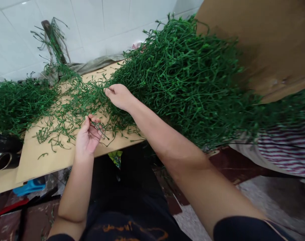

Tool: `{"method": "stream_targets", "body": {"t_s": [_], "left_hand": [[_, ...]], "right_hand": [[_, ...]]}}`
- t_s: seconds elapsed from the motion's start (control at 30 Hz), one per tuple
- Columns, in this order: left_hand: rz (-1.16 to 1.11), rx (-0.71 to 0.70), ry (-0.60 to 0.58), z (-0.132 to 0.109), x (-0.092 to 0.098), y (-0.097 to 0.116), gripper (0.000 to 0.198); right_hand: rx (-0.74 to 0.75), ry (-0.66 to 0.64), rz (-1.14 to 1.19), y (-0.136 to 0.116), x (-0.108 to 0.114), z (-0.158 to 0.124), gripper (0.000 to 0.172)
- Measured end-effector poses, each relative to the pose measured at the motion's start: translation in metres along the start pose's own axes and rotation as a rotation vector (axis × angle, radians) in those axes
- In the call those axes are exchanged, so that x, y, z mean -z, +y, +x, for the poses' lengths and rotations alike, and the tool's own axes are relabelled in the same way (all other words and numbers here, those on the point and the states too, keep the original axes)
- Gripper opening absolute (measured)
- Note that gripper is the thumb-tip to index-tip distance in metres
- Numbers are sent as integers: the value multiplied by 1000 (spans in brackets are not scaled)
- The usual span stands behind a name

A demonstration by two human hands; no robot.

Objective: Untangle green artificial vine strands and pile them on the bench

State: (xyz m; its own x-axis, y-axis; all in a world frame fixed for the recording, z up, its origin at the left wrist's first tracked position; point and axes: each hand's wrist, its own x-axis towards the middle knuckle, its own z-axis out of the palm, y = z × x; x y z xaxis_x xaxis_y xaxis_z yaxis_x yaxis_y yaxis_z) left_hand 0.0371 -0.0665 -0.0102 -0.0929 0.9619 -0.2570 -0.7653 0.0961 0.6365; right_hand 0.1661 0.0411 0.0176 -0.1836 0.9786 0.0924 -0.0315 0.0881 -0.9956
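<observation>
Thin green stems with small branched tips, plastic-looking, form a tall pile (177, 73) on the right of the board. Looser green stems (77, 97) lie scattered over the middle. My left hand (88, 137) is turned palm up above the board's front edge, thumb and forefinger pinched together, with a green stem (104, 135) crossing its fingers. Beside the tall pile's left edge, my right hand (119, 96) is closed in a pinch at the stems; the fingertips partly hide what they grip.
Another heap of green stems (19, 103) sits at the far left of the wooden board (39, 157). Dark cylinders (7, 160) stand near its left edge. A brown panel (263, 50) rises at the right. A stem-draped post (53, 40) stands by the tiled wall (92, 20).
</observation>
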Motion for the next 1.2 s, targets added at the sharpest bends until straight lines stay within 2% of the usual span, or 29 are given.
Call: {"method": "stream_targets", "body": {"t_s": [0.1, 0.17, 0.23, 0.33, 0.4, 0.5, 0.67, 0.8, 0.93, 1.1, 1.2], "left_hand": [[-11, -69, 63, 4, 1, 6, 22], [-41, -91, 94, 6, 1, 6, 24], [-48, -91, 107, 7, -1, 3, 23], [-5, -88, 102, 8, -7, -6, 20], [47, -116, 79, 8, -10, -12, 16], [117, -187, 6, 9, -10, -17, 13], [155, -215, -44, 11, -7, -21, 14], [209, -226, -79, 10, -15, -22, 15], [225, -213, -48, 10, -25, -18, 18], [207, -217, -47, 19, -35, -16, 31], [231, -234, -64, 27, -39, -18, 29]], "right_hand": [[384, 251, -453, 13, 5, -25, 15], [541, 367, -575, 21, 6, -51, 20], [613, 349, -616, 29, 2, -75, 22], [686, 160, -600, 35, -8, -96, 24], [665, 66, -597, 37, -13, -99, 20], [538, -28, -584, 37, -14, -95, 11], [403, -102, -485, 35, -8, -94, 15], [374, -209, -493, 29, -2, -96, 14], [411, -179, -440, 24, 1, -99, 28], [401, -117, -393, 18, -6, -103, 26], [401, -82, -380, 17, -9, -102, 27]]}}
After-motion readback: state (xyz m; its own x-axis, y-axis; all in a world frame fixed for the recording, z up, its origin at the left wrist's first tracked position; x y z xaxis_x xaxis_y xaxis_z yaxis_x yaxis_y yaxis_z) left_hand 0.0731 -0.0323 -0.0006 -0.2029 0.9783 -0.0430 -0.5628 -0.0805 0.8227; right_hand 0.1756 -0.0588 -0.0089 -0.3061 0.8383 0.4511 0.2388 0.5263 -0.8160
